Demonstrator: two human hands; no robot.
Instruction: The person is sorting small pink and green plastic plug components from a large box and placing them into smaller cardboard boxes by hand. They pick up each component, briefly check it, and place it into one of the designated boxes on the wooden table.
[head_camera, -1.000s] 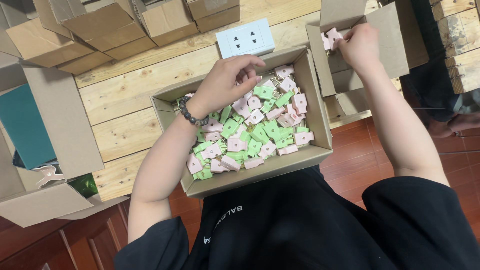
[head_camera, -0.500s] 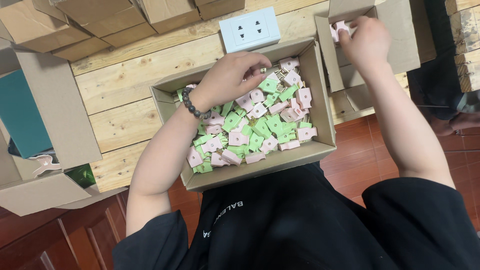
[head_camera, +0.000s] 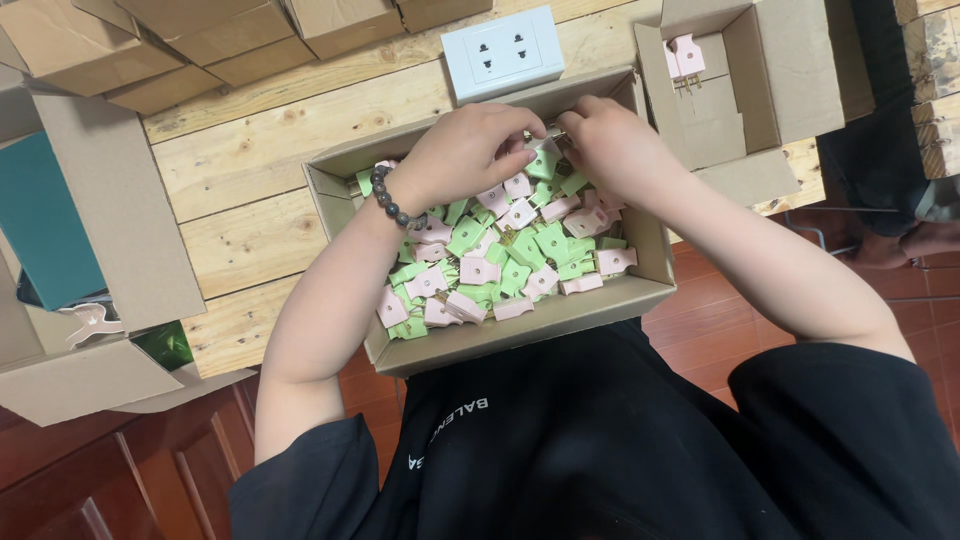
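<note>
Pale plank table (head_camera: 250, 170), crowded with cardboard. At far left, a teal box (head_camera: 40, 225) beside an open carton flap. In the middle, pressed against the body, a big box (head_camera: 520, 335) heaped with pink and green plugs (head_camera: 480, 270). Left hand (head_camera: 470, 150), bead bracelet (head_camera: 390, 200) at the wrist, down at the far rim of the heap, fingers curled and pinching a green plug (head_camera: 543, 162). Just behind, flat on the planks, a white socket plate (head_camera: 502, 52). Right hand (head_camera: 610, 150) now close alongside the left, fingertips bunched at that same plug near its metal prongs; gripping or merely touching, cannot tell. Half a second ago up at the small box (head_camera: 790, 70) on the right; since drawn back across to the heap, both hands now meeting on one piece. In the small box, pink plugs (head_camera: 683, 58) standing against the back wall, no hand near.
</note>
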